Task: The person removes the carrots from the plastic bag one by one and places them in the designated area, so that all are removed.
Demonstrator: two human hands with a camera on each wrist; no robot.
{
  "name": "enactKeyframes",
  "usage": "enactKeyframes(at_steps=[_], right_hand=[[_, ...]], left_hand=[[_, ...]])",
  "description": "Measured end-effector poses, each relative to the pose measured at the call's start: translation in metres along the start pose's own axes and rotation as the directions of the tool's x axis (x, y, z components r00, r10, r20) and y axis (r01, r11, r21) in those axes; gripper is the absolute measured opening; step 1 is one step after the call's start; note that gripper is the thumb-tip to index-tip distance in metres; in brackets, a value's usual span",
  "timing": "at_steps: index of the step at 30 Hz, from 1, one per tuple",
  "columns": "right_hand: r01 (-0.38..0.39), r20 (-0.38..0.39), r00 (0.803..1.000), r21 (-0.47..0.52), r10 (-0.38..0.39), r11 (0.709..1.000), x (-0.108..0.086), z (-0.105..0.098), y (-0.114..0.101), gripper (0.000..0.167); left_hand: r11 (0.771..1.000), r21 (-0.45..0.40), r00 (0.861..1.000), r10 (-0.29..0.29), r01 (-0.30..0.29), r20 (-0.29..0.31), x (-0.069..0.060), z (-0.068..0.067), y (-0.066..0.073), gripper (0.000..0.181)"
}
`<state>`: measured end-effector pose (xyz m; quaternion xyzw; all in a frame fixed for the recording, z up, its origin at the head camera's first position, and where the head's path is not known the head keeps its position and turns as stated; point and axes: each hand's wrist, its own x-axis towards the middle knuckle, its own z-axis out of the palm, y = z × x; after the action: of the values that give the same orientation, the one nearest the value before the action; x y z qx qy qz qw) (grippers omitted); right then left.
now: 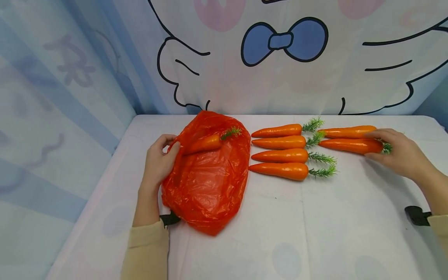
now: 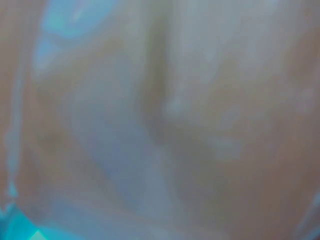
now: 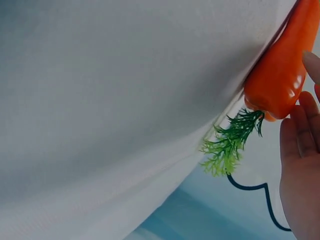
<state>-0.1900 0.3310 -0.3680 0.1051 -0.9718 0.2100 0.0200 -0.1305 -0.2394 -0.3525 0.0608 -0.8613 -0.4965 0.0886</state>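
On the left of the table lies a red plastic bag (image 1: 210, 186), with a carrot (image 1: 204, 144) showing at its mouth, green top pointing right. My left hand (image 1: 157, 163) pinches the bag's left edge between thumb and fingers. The left wrist view is too blurred to make out anything. At the right, my right hand (image 1: 399, 151) is at the thick end of the nearer of two carrots (image 1: 351, 145), thumb on the near side and fingers over the far side. In the right wrist view, that hand's fingers (image 3: 305, 130) look fairly straight beside the carrot (image 3: 277, 82).
Between the bag and my right hand, several carrots (image 1: 280, 156) lie in a stacked row, tips left and green tops right. Behind the white-covered table (image 1: 266, 241) hangs a printed curtain (image 1: 224, 85); another curtain (image 1: 42, 128) hangs along the left side.
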Motion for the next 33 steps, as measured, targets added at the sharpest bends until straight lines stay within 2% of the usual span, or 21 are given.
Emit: enactKeyframes(at_steps=[6, 12, 21, 27, 33], right_hand=[[-0.008, 0.013, 1.000, 0.011, 0.008, 1.000, 0.004, -0.002, -0.007, 0.056], [0.015, 0.005, 1.000, 0.060, -0.016, 0.998, 0.008, -0.006, -0.021, 0.052], [0.105, -0.022, 0.994, 0.135, -0.103, 0.985, 0.016, -0.007, -0.046, 0.049], [0.178, -0.047, 0.984, 0.144, -0.173, 0.973, 0.023, -0.007, -0.067, 0.049], [0.244, -0.068, 0.969, 0.166, -0.236, 0.955, 0.030, -0.004, -0.093, 0.051]], left_hand=[[1.000, -0.002, 1.000, -0.002, 0.002, -0.002, 0.000, -0.001, 0.000, 0.028], [1.000, -0.005, 1.000, -0.012, 0.012, 0.004, 0.000, -0.001, 0.001, 0.029], [1.000, -0.004, 1.000, -0.021, 0.021, 0.002, 0.000, 0.000, -0.001, 0.029], [1.000, -0.002, 1.000, -0.017, 0.017, 0.000, 0.000, 0.000, -0.001, 0.029], [1.000, 0.005, 1.000, 0.022, -0.021, -0.008, 0.001, 0.001, 0.000, 0.028]])
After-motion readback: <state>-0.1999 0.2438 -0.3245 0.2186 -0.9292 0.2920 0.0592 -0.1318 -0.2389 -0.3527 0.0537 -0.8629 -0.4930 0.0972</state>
